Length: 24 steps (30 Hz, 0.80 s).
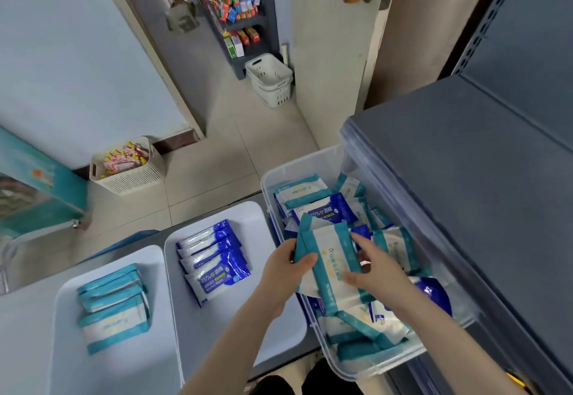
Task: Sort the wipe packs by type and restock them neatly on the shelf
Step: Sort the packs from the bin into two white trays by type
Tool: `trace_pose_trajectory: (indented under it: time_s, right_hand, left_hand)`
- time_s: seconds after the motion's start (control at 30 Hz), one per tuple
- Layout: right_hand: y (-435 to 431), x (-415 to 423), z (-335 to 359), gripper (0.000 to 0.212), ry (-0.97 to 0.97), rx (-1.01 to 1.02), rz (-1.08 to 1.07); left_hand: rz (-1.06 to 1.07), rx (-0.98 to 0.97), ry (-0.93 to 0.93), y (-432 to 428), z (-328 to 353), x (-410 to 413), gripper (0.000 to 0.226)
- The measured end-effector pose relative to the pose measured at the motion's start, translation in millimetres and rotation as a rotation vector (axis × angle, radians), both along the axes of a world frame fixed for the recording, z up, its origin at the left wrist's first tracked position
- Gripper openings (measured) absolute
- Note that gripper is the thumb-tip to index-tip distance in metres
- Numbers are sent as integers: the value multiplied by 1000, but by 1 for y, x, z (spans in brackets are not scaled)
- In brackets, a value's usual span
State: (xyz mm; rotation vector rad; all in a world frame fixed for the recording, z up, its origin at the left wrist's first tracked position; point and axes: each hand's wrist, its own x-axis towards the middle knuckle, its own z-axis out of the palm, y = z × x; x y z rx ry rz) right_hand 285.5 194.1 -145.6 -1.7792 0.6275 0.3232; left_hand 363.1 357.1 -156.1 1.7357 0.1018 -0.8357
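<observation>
Item: teal wipe packs (328,258), a small bunch held over the clear storage bin (280,174) at lower right of centre. Long axis runs from upper left to lower right of the frame, tilted toward the viewer.

Left hand (286,266): closed round the bunch's left edge, thumb across the front face, fingers behind.
Right hand (372,266): partly open, fingers spread on the right side of the same bunch, steadying it; whether it grips firmly cannot be told.

Bin contents: teal packs and blue alcohol wipe packs (328,208) mixed and lying at all angles.

Left tray (62,301), lower left of frame: a row of teal packs, overlapped like tiles.
Middle tray (260,214), between that tray and the bin: blue packs (214,261) in a like row.

Governing relation: the matching teal row (113,304) lies well to the left of the bunch, beyond the blue tray. The left hand is the nearer; judged, it would carry the bunch leftward across the blue row.

Shelf (465,162): dark surface at right, overhanging the bin; no packs seen on it.
</observation>
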Motion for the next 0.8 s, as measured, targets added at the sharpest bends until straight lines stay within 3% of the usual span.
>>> trace_pose_trajectory:
  time_s: [0.2, 0.33, 0.4, 0.5, 0.57, 0.7, 0.8]
  right_hand:
    - [13, 8, -3, 47, -73, 25, -110]
    - [7, 12, -4, 31, -64, -84, -18]
    - [-14, 10, -7, 27, 18, -338, 80]
    - [-37, -7, -12, 26, 229, -867, 428]
    - [-37, -24, -20, 28, 306, -999, 543]
    - [-34, -38, -34, 32, 273, -1081, 576]
    - [-32, -27, -31, 26, 193, -933, 567]
  left_hand:
    - [13, -11, 0, -4, 4, -2, 26]
    - [8, 59, -132, -8, 6, -3, 36]
    - [71, 110, -202, -3, 9, 6, 35]
    - [159, 132, -248, 8, 13, 18, 34]
    - [196, 124, -250, 13, 14, 20, 34]
    - [200, 126, -238, 15, 10, 13, 35]
    - [204, 108, -221, 15, 8, 6, 36]
